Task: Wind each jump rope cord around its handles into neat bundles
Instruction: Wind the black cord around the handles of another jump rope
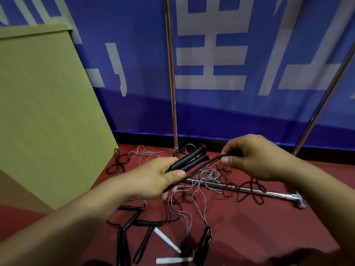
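Your left hand (153, 181) grips the 2 handles (189, 159) pointing up-right, your right hand (257, 156) pinches the cord (203, 166) alongside them.

A blue banner (240, 54) (large white characters) hangs behind chrome poles (171, 73) above red floor (269, 227), beside a cardboard box (44, 112).

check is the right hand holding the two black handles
No, the left hand grips the two black handles; the right hand pinches the dark cord.

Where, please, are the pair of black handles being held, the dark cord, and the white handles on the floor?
black handles (189, 160), head view, middle of the shafts.
dark cord (203, 166), head view, strands stretched between the hands.
white handles (166, 240), head view, upper handle's middle.
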`<state>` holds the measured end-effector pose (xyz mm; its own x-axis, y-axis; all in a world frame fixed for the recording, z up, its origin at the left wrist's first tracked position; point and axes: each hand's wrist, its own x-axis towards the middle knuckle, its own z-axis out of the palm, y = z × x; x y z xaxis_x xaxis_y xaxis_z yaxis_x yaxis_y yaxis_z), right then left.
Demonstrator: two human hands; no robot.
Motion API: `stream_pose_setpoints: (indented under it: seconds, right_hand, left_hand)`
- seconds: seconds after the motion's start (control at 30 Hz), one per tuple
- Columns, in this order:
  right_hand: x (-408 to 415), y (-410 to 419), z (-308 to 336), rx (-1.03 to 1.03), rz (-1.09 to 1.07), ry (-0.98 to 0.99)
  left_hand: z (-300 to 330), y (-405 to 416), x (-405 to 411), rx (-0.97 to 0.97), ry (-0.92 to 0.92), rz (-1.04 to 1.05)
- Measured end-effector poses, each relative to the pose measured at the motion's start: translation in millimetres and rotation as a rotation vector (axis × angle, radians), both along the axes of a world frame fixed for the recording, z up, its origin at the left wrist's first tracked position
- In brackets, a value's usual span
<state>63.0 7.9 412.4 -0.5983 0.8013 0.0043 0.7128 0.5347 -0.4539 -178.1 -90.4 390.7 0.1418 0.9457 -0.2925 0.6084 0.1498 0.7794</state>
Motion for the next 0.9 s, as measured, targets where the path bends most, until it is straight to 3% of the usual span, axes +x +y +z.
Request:
stream_pose_setpoints:
  seconds: [0.13,0.33,0.53,0.9]
  right_hand:
    - [4,4,1,0.121,-0.148,0.04]
    - [3,1,-3,-0.054,-0.274,0.375]
    - [-9,0,-9,-0.313,-0.233,0.672]
    - [-24,-1,-14,-0.289,-0.141,0.645]
  left_hand:
    - [-1,4,3,0.074,-0.083,0.081]
    - [6,3,7,-0.031,-0.334,0.092]
    - [2,2,8,-0.149,-0.344,0.018]
    - [7,-4,16,-0.329,-0.56,-0.237]
